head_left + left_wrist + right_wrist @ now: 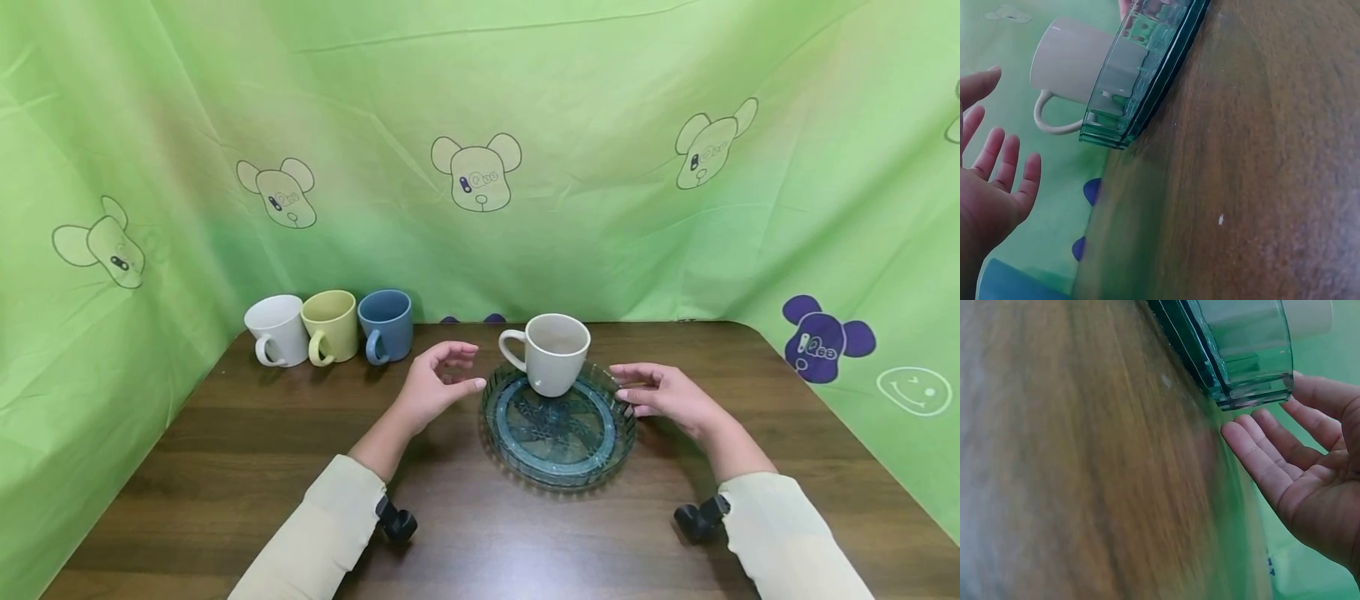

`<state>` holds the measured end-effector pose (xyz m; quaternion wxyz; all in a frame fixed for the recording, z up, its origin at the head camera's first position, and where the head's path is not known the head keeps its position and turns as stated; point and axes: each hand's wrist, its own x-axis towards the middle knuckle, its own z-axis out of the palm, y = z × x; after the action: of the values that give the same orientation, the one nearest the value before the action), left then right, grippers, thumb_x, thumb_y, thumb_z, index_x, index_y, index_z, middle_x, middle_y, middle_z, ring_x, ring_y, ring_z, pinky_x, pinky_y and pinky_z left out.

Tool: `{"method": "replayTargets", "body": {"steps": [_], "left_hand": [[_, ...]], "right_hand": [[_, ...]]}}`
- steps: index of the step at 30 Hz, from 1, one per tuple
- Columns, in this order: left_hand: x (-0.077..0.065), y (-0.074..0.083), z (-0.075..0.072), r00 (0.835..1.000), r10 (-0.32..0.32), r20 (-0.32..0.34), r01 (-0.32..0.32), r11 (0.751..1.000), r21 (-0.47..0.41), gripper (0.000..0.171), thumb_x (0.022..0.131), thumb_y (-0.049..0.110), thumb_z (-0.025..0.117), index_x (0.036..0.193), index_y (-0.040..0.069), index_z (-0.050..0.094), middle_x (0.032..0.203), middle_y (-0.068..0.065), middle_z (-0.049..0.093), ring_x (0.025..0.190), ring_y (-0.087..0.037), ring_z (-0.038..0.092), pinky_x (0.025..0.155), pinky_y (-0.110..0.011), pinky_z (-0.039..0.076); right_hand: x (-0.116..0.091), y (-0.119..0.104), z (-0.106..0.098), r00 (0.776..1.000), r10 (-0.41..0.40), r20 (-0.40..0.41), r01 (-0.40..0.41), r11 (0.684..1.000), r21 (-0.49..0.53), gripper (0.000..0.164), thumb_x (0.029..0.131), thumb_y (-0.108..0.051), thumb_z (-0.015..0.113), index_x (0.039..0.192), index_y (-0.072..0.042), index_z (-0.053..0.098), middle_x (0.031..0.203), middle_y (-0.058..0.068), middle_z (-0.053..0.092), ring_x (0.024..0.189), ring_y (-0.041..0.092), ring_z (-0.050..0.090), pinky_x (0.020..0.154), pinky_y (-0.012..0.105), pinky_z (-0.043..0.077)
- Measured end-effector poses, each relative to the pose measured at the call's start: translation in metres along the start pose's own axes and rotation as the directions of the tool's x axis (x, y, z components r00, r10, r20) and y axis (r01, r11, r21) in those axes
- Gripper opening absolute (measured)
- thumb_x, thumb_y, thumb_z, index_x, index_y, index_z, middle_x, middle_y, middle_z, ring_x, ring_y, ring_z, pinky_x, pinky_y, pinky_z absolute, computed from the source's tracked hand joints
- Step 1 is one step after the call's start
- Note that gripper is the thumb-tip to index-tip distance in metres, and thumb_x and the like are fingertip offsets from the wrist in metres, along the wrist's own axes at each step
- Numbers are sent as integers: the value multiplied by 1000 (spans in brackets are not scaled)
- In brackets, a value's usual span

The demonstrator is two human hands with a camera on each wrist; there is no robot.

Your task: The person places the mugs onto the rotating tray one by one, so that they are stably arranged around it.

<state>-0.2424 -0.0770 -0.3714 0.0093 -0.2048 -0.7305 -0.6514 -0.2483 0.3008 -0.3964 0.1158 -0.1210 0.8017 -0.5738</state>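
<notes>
A round green-tinted glass dish (558,469) sits on the table, with an off-white mug (553,358) upright inside it toward the back, handle to the left. My left hand (438,387) is left of the dish with fingers loosely bent; in the left wrist view, a gap separates the fingers (1007,165) from the dish wall (1116,106). On the opposite side is my right hand (671,398), its thumb at the rim. The right wrist view shows the thumb tip right at the dish's edge (1257,397), the other fingers (1260,450) extended below and outside it.
A white mug (277,329), a yellow mug (330,325) and a blue mug (386,325) stand in a row at the back left of the wooden table (450,533). A green cloth (600,250) with printed bear heads hangs behind and around the table.
</notes>
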Motion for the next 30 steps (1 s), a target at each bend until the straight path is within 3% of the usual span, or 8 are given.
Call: {"method": "replayTargets", "body": {"steps": [6, 17, 21, 30], "left_hand": [[-1, -17, -5, 1000, 14, -25, -15, 1000, -18, 48, 80, -1, 78, 124, -3, 59, 120, -16, 61, 114, -41, 55, 96, -61, 45], [-9, -14, -18, 998, 48, -40, -50, 998, -37, 48, 77, -2, 79, 121, -1, 60, 117, -16, 62, 111, -38, 57, 95, -60, 47], [-11, -14, -23, 997, 59, -59, -61, 997, -41, 48, 77, -3, 79, 121, -5, 59, 117, -15, 63, 109, -38, 57, 94, -61, 47], [-21, -14, -33, 984, 59, -166, -68, 996, -54, 42, 78, -4, 78, 118, -5, 63, 115, -9, 65, 104, -29, 59, 89, -45, 53]], "right_hand": [[4, 1, 3, 999, 32, 29, -33, 999, 21, 57, 93, -4, 63, 141, 14, 36, 137, 38, 41, 97, 8, 63, 76, 32, 59], [0, 0, 3, 999, 48, 16, -48, 999, 14, 58, 93, -4, 63, 141, 14, 36, 136, 37, 43, 97, 9, 62, 77, 34, 59], [-4, 0, 3, 999, 47, 1, -47, 999, 8, 57, 93, -3, 63, 140, 14, 37, 137, 38, 42, 98, 10, 62, 77, 35, 59], [-9, 2, 5, 999, 35, -14, -34, 999, 35, 57, 93, -3, 63, 138, 17, 35, 135, 39, 41, 97, 9, 63, 75, 36, 60]]}}
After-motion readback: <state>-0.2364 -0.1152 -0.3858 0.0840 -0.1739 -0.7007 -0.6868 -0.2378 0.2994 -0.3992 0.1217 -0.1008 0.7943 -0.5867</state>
